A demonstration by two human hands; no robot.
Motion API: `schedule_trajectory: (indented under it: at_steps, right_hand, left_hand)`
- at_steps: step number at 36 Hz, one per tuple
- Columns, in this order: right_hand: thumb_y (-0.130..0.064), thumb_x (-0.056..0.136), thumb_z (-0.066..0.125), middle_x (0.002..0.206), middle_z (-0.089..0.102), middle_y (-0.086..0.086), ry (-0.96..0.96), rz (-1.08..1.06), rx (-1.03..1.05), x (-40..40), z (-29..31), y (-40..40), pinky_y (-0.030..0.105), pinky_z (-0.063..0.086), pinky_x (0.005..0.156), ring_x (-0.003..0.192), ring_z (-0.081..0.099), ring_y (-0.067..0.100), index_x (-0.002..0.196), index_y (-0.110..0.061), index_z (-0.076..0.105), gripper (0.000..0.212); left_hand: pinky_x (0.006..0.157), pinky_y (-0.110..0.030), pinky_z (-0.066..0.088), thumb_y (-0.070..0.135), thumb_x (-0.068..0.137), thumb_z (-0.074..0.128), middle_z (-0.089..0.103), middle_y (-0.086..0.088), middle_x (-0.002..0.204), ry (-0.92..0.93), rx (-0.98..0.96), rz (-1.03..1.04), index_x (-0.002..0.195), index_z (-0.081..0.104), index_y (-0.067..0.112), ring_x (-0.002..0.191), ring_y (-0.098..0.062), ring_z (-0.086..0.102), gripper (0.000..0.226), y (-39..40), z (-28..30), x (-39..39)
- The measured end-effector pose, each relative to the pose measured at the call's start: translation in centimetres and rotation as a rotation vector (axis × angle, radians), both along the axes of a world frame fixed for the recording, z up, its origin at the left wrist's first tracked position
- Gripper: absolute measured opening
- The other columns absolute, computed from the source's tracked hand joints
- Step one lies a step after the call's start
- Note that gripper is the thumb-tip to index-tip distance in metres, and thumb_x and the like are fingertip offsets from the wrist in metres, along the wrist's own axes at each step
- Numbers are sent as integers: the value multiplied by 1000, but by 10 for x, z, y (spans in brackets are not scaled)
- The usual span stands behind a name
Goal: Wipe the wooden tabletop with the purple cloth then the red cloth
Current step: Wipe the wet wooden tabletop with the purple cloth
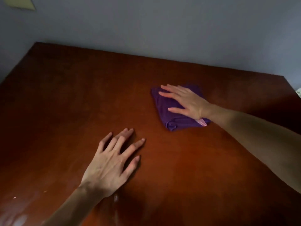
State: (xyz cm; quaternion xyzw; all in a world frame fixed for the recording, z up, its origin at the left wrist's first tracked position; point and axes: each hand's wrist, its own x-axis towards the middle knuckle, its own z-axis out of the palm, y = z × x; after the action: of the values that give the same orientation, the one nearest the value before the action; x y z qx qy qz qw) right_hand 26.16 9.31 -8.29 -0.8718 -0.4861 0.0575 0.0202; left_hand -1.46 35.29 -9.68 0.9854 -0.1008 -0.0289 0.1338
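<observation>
A folded purple cloth [169,111] with a small pink tag lies on the dark reddish wooden tabletop [81,98], right of centre. My right hand [187,101] rests flat on top of the cloth, palm down, fingers spread and pointing left. My left hand [112,162] lies flat on the bare wood nearer to me, fingers spread, holding nothing. No red cloth is in view.
The tabletop's far edge meets a pale grey-blue wall [162,30]. The table's left edge and right corner are visible. A yellowish patch [24,4] shows on the wall at top left. Shiny reflections [17,219] sit on the near left wood.
</observation>
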Motion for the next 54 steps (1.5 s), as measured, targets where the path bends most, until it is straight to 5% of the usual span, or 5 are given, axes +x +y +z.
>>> schedule_trajectory:
  at_steps: [9,20,39,46,54]
  right_hand:
    - [-93,82,7,169,25,-3,20,-349,102,107,2,12,49,19,126,157,21,17,160,-37,26,97]
    - [-75,98,22,173,10,0,6,-928,177,70,-9,22,46,2,128,159,5,22,164,-33,16,78]
    - [-79,98,20,172,5,-12,-38,-542,151,-291,-19,-92,44,12,128,159,5,13,163,-36,17,78]
    - [-77,98,34,172,2,-16,56,-282,111,-253,-8,-116,48,18,127,159,1,7,161,-42,18,74]
    - [-71,97,43,172,4,-16,80,-36,61,-151,-1,-135,44,13,129,159,3,8,160,-40,23,73]
  left_hand:
    - [120,-44,17,55,103,29,25,6,164,17,32,20,156,21,46,153,-9,17,54,0,0,2]
    - [122,-42,14,58,102,27,22,11,164,8,27,39,154,20,51,153,-6,13,53,-2,0,1]
    - [124,-36,0,62,100,17,19,6,165,-41,-7,44,154,21,50,153,-6,9,55,-2,-4,-4]
    - [107,-41,29,51,95,30,47,-2,132,-94,-81,209,132,51,29,126,-26,50,48,-53,8,5]
    - [119,-35,15,57,97,34,42,-1,148,-113,-159,205,148,39,33,147,-16,30,56,-117,-8,24]
